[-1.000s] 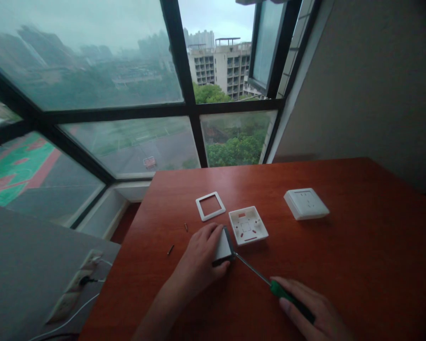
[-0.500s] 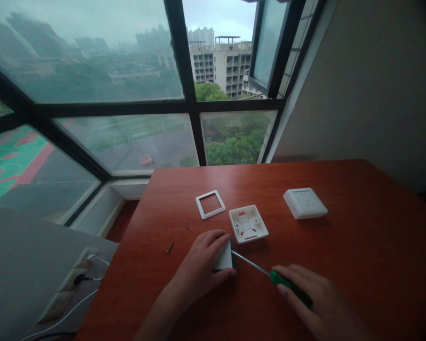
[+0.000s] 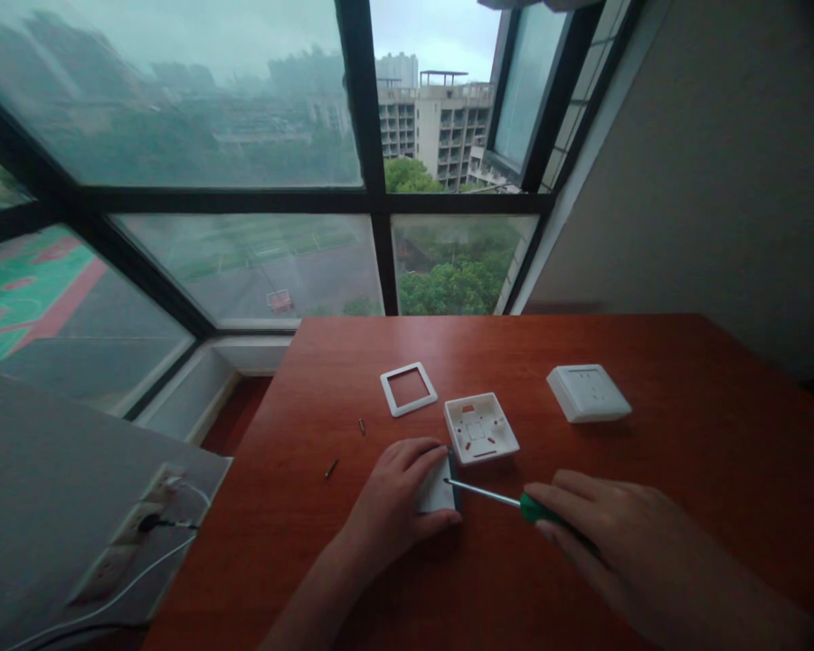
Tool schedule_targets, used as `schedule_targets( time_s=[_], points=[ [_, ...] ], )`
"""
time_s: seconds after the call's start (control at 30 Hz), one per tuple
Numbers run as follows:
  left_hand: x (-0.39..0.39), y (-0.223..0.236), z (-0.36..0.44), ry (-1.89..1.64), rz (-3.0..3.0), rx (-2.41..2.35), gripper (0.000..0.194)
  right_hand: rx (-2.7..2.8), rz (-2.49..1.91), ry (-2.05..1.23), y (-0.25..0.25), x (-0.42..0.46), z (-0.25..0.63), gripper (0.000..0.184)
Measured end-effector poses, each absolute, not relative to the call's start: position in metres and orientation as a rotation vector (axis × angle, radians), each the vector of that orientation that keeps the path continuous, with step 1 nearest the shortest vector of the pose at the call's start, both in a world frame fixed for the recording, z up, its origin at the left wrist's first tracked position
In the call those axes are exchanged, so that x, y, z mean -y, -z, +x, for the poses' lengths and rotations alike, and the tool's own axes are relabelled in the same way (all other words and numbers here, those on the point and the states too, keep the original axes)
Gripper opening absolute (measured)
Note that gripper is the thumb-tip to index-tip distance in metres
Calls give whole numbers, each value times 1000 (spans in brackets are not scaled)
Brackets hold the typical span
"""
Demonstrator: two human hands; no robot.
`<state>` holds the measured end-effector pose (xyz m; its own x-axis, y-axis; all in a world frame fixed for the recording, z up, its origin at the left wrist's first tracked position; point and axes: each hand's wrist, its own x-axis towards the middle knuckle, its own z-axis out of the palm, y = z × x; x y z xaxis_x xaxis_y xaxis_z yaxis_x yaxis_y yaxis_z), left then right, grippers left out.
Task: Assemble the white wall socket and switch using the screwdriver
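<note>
We're holding a white faceplate module with a dark edge [image 3: 436,495] low over the table [image 3: 692,407], just near-left of the open back box [image 3: 478,432]; can't tell if it's touching either. Left hand [image 3: 394,493] is pinching it, thumb along the near edge, fingers over the far edge. Right hand [image 3: 601,520] is closing around the green handle of a screwdriver [image 3: 485,494], blade tip meeting the white face near the dark edge. Contact pressure: can't tell.

Handling, our read: module is looking light and stiff, likely smooth plastic, so slippery under side load and prone to edge chips or face scratches. Opposite side edges are offering the best hold, fingertips clear of the blade line.

Further out: a square trim frame [image 3: 415,406] is lying flat behind the left hand, 2 screws [image 3: 362,426] are lying left of it and nearer us, well apart from the box. An assembled socket unit [image 3: 587,396] is sitting far right.
</note>
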<state>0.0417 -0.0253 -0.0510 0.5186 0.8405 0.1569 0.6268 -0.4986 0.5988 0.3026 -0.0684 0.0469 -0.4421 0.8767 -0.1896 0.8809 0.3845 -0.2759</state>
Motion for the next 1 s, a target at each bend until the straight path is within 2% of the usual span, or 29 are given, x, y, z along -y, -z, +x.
schedule_targets(
  time_s=[0.37, 0.6, 1.0],
  points=[
    [28, 52, 48, -640, 2217, -1226, 72, -2578, 1583, 595, -59, 55, 297, 20],
    [29, 56, 48, -662, 2225, -1245, 72, -2650, 1518, 430, -80, 44, 304, 18],
    [28, 58, 48, -673, 2239, -1249, 70, -2565, 1344, 287, -80, 35, 284, 17]
  ],
)
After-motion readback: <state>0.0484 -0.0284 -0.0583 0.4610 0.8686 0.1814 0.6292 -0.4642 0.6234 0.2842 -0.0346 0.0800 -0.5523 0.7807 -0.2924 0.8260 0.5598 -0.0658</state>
